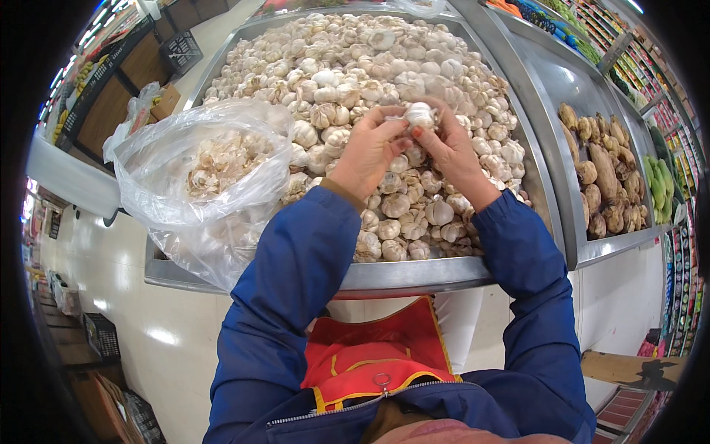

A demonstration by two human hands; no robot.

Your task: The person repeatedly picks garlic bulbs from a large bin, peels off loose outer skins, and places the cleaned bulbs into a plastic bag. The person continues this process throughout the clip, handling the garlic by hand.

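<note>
Both of my hands meet over a wide metal bin (333, 274) heaped with garlic bulbs (392, 214), around one white garlic bulb (420, 116). My left hand (376, 148) has its fingers curled at the bulb's left side, and my right hand (447, 152) grips it from the right, thumb pressed near its lower side. On the bin's left part lies an open clear plastic bag (148, 177) with loose papery garlic skins (214, 163) inside.
To the right, a metal bin holds brown tubers (603, 177) beside long green vegetables (658, 177). Shelves (677, 288) line the far right. At left are dark produce stands (111, 96), black crates (102, 333) and a glossy floor (148, 311).
</note>
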